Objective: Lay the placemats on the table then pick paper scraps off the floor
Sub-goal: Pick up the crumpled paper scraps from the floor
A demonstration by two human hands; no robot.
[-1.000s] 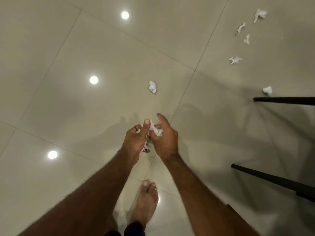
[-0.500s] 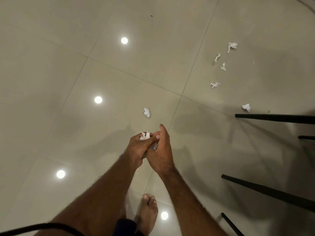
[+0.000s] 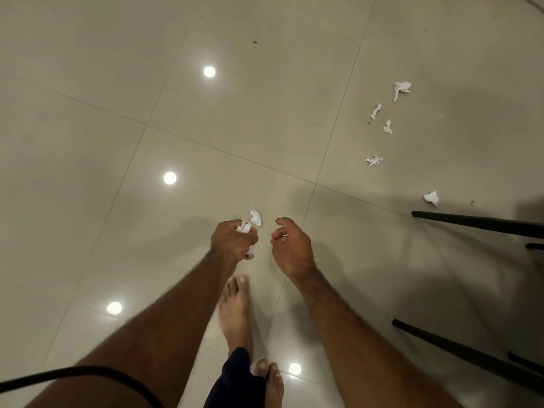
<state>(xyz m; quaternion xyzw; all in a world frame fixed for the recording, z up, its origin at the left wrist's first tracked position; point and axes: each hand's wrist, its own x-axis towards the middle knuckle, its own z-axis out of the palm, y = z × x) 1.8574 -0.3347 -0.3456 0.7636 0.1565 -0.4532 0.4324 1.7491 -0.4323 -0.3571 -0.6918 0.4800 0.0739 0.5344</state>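
My left hand (image 3: pixel 234 241) is closed around a bunch of white paper scraps (image 3: pixel 244 228) that poke out above and below the fist. Beside it my right hand (image 3: pixel 291 248) hangs with curled fingers apart and nothing in it. A crumpled white scrap (image 3: pixel 255 217) lies on the floor just beyond my left hand. Several more scraps lie at the right: one near the chair leg (image 3: pixel 431 198), a frayed one (image 3: pixel 373 160), and a group further off (image 3: pixel 388 126).
The floor is glossy beige tile (image 3: pixel 117 142) with ceiling-light reflections. Black furniture legs (image 3: pixel 477 223) reach in from the right, with another leg (image 3: pixel 459 353) lower down. My bare feet (image 3: pixel 235 316) stand below the hands. A black cord (image 3: pixel 73 373) crosses the lower left.
My hands were together, passing a scrap into the left hand; now they have come apart and the right hand is empty. The view has moved forward, towards the scrap on the floor.
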